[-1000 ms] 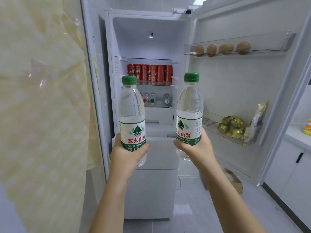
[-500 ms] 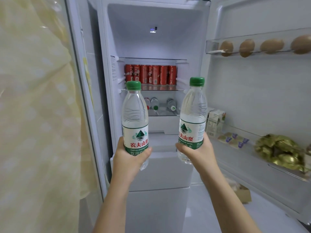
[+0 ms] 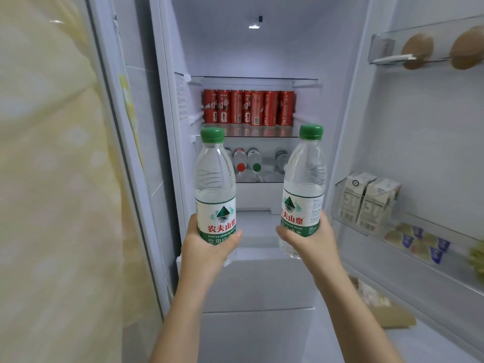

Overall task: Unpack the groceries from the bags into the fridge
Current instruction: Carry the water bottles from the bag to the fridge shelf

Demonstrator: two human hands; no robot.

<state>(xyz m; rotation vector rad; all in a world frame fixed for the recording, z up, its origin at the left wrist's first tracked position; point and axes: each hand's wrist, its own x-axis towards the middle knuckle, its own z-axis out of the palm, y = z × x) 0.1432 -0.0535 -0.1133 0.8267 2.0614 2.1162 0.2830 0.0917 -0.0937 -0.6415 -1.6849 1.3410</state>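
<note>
Both bottles have come closer to the open fridge since a second ago, and its shelves now fill more of the view. The left hand has its grip wrapped around the lower label of the left water bottle, held upright with its green cap level with the front edge of the can shelf. The right hand is closed around the base of the right water bottle, which leans slightly with its cap tipped to the right. The two bottles stand apart, in front of the fridge opening and not yet on any shelf. Behind them a row of red cans lines the middle shelf, and below it several bottles lie on their sides, caps facing out. On the open door to the right, two small cartons sit in the door rack, and brown eggs rest in the upper tray. A yellow patterned curtain hangs at the left.
</note>
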